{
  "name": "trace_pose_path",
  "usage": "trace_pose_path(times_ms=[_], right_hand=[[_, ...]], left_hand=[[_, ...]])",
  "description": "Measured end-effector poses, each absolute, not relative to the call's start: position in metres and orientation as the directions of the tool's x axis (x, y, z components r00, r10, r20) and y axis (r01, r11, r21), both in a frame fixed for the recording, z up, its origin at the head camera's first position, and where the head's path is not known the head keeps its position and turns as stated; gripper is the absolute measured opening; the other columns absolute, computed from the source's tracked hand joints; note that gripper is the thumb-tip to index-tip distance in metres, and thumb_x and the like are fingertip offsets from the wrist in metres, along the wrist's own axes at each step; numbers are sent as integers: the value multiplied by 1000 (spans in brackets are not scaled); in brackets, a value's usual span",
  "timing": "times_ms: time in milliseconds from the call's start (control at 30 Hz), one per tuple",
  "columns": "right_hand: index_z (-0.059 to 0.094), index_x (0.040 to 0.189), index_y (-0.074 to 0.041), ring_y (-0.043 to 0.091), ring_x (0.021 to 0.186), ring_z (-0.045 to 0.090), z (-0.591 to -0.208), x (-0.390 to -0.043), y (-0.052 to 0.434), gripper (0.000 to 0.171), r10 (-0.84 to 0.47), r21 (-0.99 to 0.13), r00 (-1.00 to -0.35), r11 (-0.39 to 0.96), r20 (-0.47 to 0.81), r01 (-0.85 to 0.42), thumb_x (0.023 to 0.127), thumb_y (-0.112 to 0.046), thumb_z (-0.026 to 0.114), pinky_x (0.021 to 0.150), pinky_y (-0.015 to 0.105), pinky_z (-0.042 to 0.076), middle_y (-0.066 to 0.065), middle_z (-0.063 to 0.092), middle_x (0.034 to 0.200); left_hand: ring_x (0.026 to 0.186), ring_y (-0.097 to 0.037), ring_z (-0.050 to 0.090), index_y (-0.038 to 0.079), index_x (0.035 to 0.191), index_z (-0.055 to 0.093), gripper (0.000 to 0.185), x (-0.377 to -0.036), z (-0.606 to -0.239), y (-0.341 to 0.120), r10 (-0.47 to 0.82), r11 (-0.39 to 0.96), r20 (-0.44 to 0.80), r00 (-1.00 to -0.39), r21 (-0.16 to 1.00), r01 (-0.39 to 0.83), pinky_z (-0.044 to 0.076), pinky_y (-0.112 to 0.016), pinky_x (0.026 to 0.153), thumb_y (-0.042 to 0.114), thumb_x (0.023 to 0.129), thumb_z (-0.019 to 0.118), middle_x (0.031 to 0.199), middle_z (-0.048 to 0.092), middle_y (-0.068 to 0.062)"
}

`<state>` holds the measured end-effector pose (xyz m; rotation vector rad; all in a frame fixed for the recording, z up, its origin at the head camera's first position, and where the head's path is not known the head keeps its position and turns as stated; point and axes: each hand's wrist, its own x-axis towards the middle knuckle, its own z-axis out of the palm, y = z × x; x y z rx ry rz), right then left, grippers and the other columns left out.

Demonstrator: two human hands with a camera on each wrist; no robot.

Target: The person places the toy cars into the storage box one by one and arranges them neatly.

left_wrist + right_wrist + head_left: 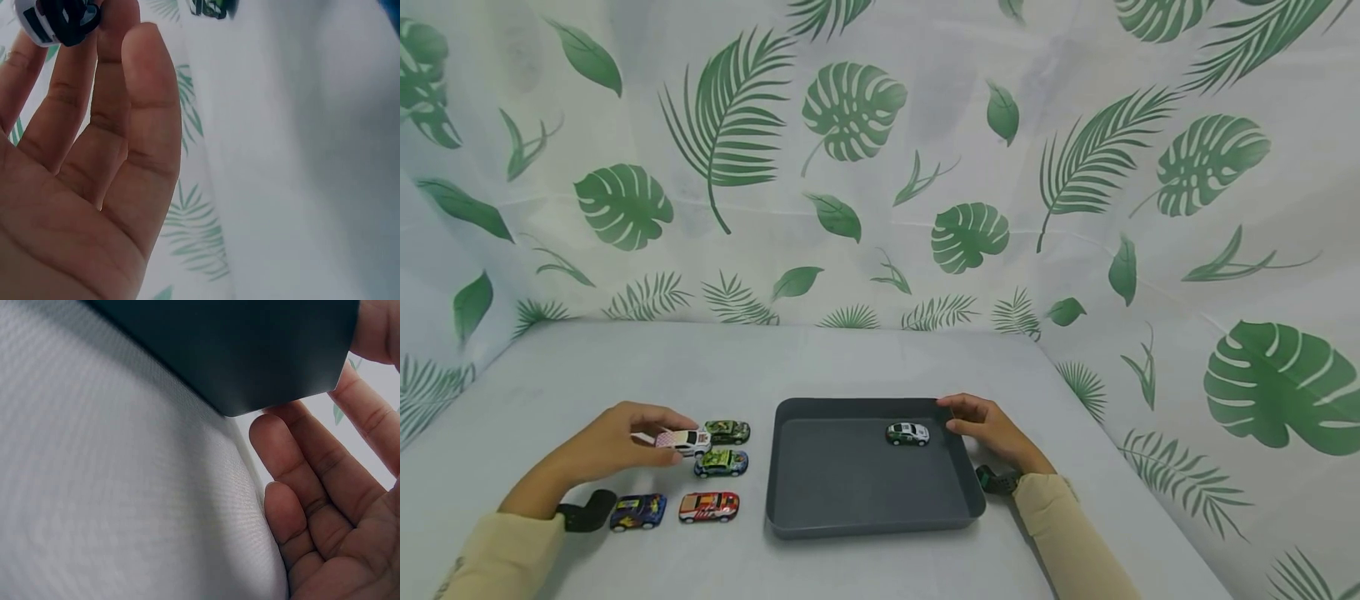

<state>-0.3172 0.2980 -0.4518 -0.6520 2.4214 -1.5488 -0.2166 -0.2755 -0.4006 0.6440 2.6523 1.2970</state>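
Observation:
Between its thumb and fingers, my left hand (613,437) pinches a white and pink toy car (683,442), held just over two green toy cars. The left wrist view shows part of the white car (47,22) at the fingertips. The darker green car (727,432) stands behind a bright green and blue car (721,463). My right hand (992,429) grips the far right corner of a dark grey tray (865,500). In the right wrist view the fingers lie along the outside of the tray's corner (281,356). A white and green toy car (907,433) sits inside the tray.
A dark blue toy car (637,512) and a red toy car (709,507) stand nearer to me, left of the tray. The white table (760,358) meets a leaf-printed cloth (880,183) at its back and sides.

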Motion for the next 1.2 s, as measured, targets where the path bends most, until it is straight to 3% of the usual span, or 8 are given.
trace_pose_path(times_ms=[233, 500, 767, 1200], right_hand=[[61, 143, 9, 13, 118, 66, -451, -315, 299, 44, -459, -899, -885, 353, 73, -258, 104, -9, 70, 99, 24, 52, 31, 62, 142], [62, 142, 8, 27, 124, 65, -453, -314, 298, 43, -440, -894, -896, 374, 65, -249, 104, -9, 70, 100, 26, 51, 30, 63, 142], [62, 143, 8, 15, 118, 67, -454, -316, 297, 43, -441, -890, -895, 377, 71, -257, 104, -10, 71, 100, 26, 51, 25, 67, 140], [62, 143, 8, 23, 121, 66, -452, -318, 296, 44, -455, -893, -887, 365, 76, -264, 104, -10, 71, 101, 25, 50, 30, 63, 142]], left_hand=[[103, -11, 70, -3, 130, 74, 41, -218, -403, -263, 443, 507, 106, -890, 789, 347, 60, -31, 85, 13, 94, 84, 129, 74, -18], [105, -20, 70, 0, 128, 76, 38, -217, -398, -246, 449, 518, 103, -887, 779, 353, 60, -32, 85, 14, 93, 84, 127, 75, -16], [104, -19, 67, 3, 125, 78, 38, -217, -387, -229, 416, 547, 78, -906, 774, 318, 60, -34, 87, 17, 91, 86, 115, 77, -2], [103, -19, 65, 7, 123, 80, 36, -221, -379, -211, 444, 517, 131, -886, 771, 373, 58, -33, 84, 19, 89, 87, 117, 77, -2]])
